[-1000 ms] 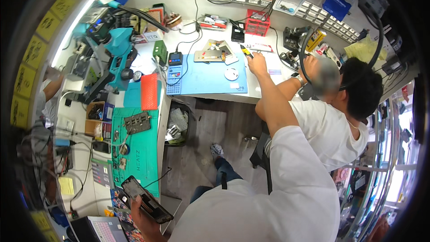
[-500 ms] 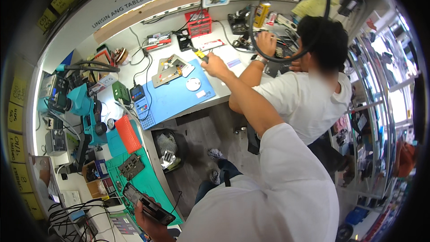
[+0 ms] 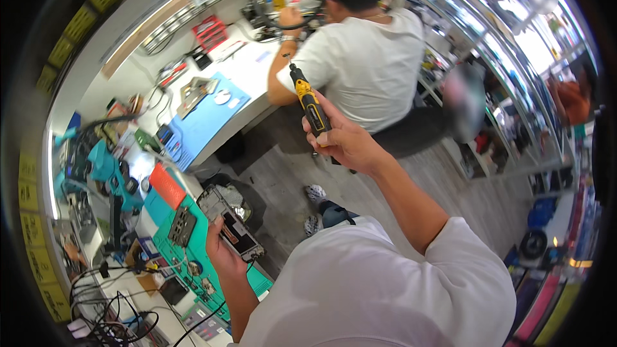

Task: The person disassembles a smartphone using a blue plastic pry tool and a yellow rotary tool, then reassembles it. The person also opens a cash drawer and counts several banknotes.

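Far left, and a column of yellow notes (image 3: 33, 234) is seen running down the wall. Next along, a teal microscope (image 3: 103, 162) is passed, then a red sheet (image 3: 168, 186), and here a dark metal fixture (image 3: 182, 227) is laid on the green mat (image 3: 203, 250). Farther back, a grey metal plate (image 3: 195, 95) is spread on the blue mat (image 3: 212, 115), with a white disc (image 3: 222, 97) placed just beside it on the same white table (image 3: 257, 90).

Now to the left hand (image 3: 222, 247): it is clamped on an opened smartphone (image 3: 238, 234), the thumb pressed along the near edge. The phone is held tilted, its inside bared, above the mat's edge and partly across the view of a dark bin (image 3: 257, 213).

Mid-picture, a yellow-and-black pen-shaped power tool (image 3: 308, 101) is raised over the floor (image 3: 283, 173), wrapped firmly by the right hand (image 3: 344, 133), nose pointed away; the small piece at its tip cannot be made out. Just beyond, a co-worker in white (image 3: 366, 71) is seen from behind, and, far right, crowded shelves (image 3: 495, 64) are glimpsed.
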Tool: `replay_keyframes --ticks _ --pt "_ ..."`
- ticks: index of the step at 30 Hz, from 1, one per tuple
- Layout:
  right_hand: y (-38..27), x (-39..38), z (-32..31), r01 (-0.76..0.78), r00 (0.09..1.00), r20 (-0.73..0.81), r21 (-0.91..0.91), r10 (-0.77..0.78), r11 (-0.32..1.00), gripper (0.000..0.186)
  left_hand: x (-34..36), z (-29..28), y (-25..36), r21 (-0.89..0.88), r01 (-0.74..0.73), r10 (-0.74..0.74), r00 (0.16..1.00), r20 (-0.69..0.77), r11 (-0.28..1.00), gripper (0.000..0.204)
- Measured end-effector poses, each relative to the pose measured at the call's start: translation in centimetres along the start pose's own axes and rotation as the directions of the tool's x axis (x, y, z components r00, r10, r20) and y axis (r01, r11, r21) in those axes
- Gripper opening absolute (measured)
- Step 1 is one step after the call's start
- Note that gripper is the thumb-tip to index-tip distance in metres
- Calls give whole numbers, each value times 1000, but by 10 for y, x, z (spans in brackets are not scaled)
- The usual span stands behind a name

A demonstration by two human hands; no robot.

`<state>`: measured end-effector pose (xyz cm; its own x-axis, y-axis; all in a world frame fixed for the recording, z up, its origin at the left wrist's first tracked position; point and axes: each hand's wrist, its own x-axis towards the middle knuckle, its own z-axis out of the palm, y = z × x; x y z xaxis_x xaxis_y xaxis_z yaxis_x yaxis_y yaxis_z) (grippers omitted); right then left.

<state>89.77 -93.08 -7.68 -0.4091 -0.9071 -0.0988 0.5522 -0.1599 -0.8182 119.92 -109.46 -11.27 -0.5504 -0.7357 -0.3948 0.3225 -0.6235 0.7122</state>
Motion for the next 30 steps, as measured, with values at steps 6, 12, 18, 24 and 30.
replay_keyframes --ticks 6,12,18,24,30 --pt "-18 -177 -49 337 883 -324 -69 -341 939 102 -13 125 -58 233 140 -204 939 276 962 36" --pt "-21 -334 -121 120 474 -801 -353 -366 928 40 -61 267 -175 411 248 -457 692 559 877 50" --pt "-52 -468 -188 -290 449 -730 -665 -516 688 31 -148 403 -332 573 461 -710 210 672 678 49" --pt "-105 -572 -257 -248 371 -752 -646 -545 722 17 -238 499 -458 728 272 -769 80 634 629 66" --pt "-150 -632 -338 -338 255 -792 -610 -555 716 10 -274 581 -540 793 243 -820 19 571 558 68"
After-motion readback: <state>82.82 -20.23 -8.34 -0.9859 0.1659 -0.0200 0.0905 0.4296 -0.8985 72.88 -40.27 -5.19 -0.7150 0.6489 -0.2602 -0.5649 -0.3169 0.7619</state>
